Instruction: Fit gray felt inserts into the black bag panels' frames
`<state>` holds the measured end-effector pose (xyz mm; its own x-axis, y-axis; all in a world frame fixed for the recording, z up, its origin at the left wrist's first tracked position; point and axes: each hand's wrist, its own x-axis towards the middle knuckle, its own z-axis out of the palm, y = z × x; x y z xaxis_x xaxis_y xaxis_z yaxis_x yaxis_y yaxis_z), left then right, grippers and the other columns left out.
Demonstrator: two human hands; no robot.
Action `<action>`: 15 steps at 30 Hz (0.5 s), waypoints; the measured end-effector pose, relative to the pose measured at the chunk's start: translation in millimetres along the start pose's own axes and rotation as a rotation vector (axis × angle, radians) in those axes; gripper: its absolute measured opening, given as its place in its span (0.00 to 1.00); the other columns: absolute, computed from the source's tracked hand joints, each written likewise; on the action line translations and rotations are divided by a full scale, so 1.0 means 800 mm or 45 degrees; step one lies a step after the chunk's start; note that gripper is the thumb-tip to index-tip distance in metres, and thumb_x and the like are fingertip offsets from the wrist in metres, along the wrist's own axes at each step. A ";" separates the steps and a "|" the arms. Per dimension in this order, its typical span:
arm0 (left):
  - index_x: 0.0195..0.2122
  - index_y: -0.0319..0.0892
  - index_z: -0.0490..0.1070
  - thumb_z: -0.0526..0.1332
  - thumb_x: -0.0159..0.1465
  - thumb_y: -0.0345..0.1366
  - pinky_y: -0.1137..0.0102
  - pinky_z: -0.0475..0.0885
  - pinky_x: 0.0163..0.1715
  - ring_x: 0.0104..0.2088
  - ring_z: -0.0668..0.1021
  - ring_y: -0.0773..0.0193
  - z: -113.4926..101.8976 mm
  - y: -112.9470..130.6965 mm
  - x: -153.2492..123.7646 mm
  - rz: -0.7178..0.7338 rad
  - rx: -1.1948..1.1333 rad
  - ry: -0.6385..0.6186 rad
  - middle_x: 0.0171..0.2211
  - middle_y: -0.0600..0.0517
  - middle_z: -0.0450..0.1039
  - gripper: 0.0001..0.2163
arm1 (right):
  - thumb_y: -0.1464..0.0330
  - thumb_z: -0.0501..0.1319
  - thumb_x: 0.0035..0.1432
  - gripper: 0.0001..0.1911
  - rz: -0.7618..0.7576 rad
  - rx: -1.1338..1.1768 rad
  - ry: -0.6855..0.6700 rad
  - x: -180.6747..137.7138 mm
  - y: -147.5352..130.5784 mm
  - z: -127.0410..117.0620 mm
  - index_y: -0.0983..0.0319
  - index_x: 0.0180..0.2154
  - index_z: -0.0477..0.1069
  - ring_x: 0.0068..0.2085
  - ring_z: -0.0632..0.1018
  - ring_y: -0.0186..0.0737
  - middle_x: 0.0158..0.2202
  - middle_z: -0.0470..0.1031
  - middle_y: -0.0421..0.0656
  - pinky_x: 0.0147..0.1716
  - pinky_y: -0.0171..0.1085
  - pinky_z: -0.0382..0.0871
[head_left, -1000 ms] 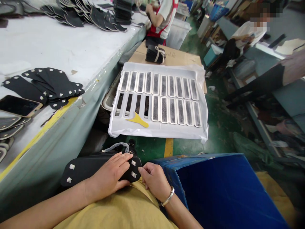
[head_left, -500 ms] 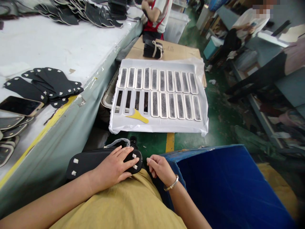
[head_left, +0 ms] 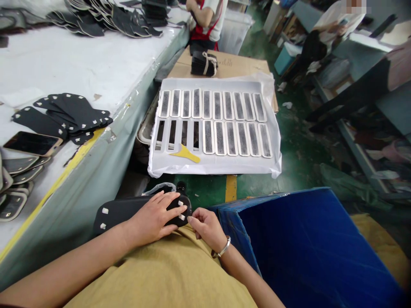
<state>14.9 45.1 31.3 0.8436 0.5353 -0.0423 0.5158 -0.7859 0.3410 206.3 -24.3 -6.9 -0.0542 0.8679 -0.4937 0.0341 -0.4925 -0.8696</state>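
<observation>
Head view shows our left hand (head_left: 154, 218) spread flat on the black pad (head_left: 128, 211) across our lap, hiding its middle. Our right hand (head_left: 205, 226) pinches at the pad's end; what it grips we cannot tell.

The middle of the black panel (head_left: 120, 210) is covered by the left hand (head_left: 153, 218), and its lower edge is hidden behind the yellow garment (head_left: 167, 278). What is pinched in the fingertips of the right hand (head_left: 205, 226) is too small to be made out. The phone (head_left: 32, 143) is partly overlapped by black pieces (head_left: 69, 112). The pieces at the left edge (head_left: 11, 205) are cut off by the frame (as is the blue bin (head_left: 308, 248) at the bottom). A co-worker (head_left: 208, 19) is cut off at the top edge.
</observation>
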 end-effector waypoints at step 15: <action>0.53 0.43 0.66 0.63 0.53 0.33 0.50 0.58 0.56 0.57 0.63 0.48 0.014 -0.007 -0.001 0.045 -0.035 0.096 0.57 0.39 0.59 0.24 | 0.62 0.59 0.48 0.12 0.212 0.006 -0.109 0.012 -0.004 -0.005 0.62 0.22 0.60 0.11 0.63 0.26 0.12 0.63 0.32 0.10 0.25 0.52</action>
<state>12.9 45.5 19.4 0.8472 0.5298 0.0410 0.4805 -0.7967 0.3665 209.8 -13.9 -8.8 -0.1327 0.7657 -0.6293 0.0446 -0.6297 -0.7756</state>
